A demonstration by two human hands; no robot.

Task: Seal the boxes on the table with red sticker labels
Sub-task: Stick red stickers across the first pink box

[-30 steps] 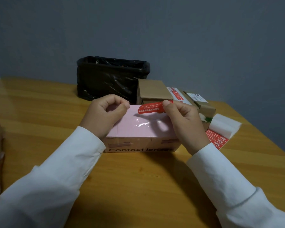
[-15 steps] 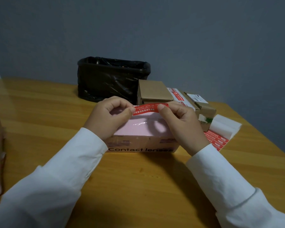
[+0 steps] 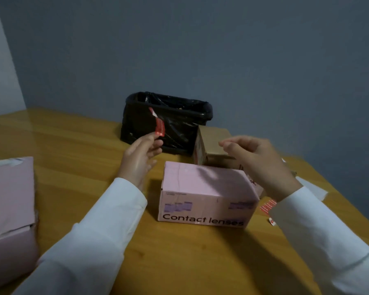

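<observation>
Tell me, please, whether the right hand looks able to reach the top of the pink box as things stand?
Probably yes: the right hand hovers open just above the pink box, whose top shows nothing on it.

The right hand (image 3: 258,160) is motion-blurred, so its finger pose is unclear. It hides much of the brown box (image 3: 213,143) behind it. The second pink box (image 3: 9,201) is cut off by the left edge. The sleeve covers most of the red labels (image 3: 267,206).
</observation>
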